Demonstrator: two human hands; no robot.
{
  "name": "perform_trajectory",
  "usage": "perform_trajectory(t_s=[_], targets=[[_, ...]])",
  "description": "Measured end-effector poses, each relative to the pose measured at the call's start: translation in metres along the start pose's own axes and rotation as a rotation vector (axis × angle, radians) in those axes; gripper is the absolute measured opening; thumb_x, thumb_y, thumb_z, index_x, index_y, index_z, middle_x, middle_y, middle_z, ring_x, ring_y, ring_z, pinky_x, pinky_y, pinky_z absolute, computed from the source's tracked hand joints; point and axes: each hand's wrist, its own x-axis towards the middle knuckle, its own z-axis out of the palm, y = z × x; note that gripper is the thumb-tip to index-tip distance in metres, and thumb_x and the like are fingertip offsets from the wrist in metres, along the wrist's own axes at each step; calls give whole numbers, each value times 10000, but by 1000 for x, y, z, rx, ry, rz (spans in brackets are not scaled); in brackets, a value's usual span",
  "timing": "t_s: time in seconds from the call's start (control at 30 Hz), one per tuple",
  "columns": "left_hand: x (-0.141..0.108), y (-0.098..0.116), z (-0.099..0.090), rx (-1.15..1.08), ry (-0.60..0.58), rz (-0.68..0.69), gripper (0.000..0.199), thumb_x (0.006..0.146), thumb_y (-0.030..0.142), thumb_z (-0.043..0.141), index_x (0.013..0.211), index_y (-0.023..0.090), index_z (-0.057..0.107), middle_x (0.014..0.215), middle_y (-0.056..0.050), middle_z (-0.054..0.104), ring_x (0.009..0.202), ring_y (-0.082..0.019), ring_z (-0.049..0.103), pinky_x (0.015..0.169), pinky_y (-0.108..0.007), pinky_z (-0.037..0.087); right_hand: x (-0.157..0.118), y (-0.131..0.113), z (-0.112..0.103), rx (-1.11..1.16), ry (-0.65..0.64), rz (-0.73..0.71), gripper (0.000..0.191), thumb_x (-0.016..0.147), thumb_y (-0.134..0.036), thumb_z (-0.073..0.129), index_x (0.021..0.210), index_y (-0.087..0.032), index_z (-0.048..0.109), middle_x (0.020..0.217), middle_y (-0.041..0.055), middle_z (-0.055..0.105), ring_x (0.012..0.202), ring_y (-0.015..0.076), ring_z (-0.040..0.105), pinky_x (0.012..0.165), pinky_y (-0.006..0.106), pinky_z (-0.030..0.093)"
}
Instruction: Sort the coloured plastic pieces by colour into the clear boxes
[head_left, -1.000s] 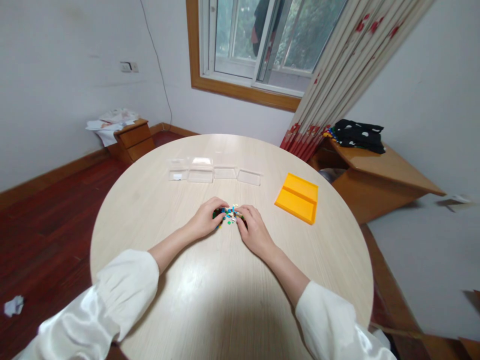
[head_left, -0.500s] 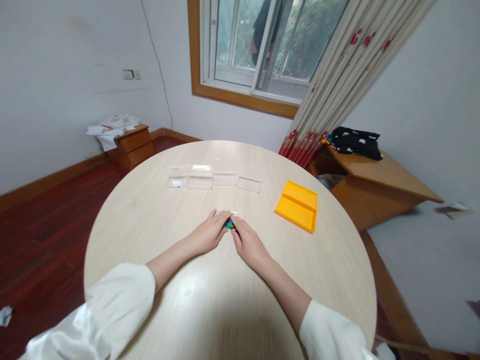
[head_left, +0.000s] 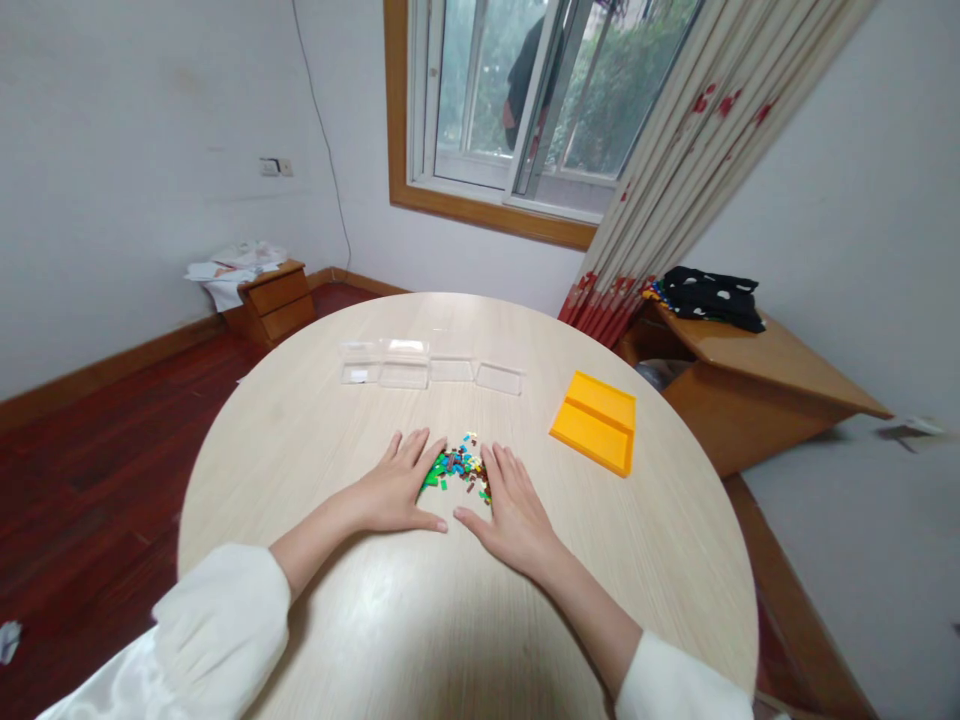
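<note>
A loose heap of small coloured pieces (head_left: 459, 464), green, blue, red-brown, yellow and white, lies on the round table. They look like tiny building bricks, too small to make out surely. My left hand (head_left: 397, 487) rests flat at the heap's left side, fingers spread, the thumb pointing toward the middle. On the right side my right hand (head_left: 514, 510) lies with fingers stretched out and thumb apart, its edge touching some pieces. Neither hand grips anything. Parts of the heap are hidden under the fingers.
Several clear plastic boxes (head_left: 405, 374) stand in a row beyond the heap. A yellow two-part tray (head_left: 592, 446) lies to the right. The round table (head_left: 420, 620) has its curved edge near both forearms. A tilted wooden cabinet (head_left: 757, 380) stands beyond its right side.
My hands have moved apart and slightly nearer to me, from close together over the pieces. The heap is now spread wider and more of it shows.
</note>
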Motion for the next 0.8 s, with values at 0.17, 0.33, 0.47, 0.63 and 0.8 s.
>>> perform_trajectory(t_s=[0.17,0.33,0.47,0.63,0.8], targets=[[20,7,16,20,72,47,661,848,483,414,1362,93,275,1415,-206,309,1337,-273,218,1082,-510,124,19,-4,16,-6,-3,-80,534,872,-235,386,1374,-78,296,1410,183,339,1326,268,269,1076,498,250],[38,3,28,-203,253,109,446,851,151,361,1296,141,393,1313,-146,479,1222,-214,433,1075,-474,218,41,-3,25,164,93,-134,482,816,-68,322,1288,-63,418,1305,192,476,1248,231,412,1050,468,322],[41,-4,28,-412,381,68,411,818,107,368,1206,152,498,1185,-122,579,1099,-200,536,998,-418,369,44,-6,15,346,196,-172,410,807,-63,342,1153,-141,549,1134,127,606,1087,174,549,967,371,437],[17,-11,1,-426,389,69,435,786,186,487,1221,165,476,1198,-123,532,1120,-195,506,989,-371,375,23,0,-6,284,173,-71,401,844,-243,444,1226,-131,497,1241,155,528,1181,212,477,1009,403,386],[-9,-16,-11,-133,116,-40,911,703,547,585,1405,144,168,1452,-213,199,1350,-314,146,1064,-507,180,-6,9,-9,-4,10,-49,783,795,-489,522,1408,-117,208,1452,177,251,1358,272,170,1089,511,198]])
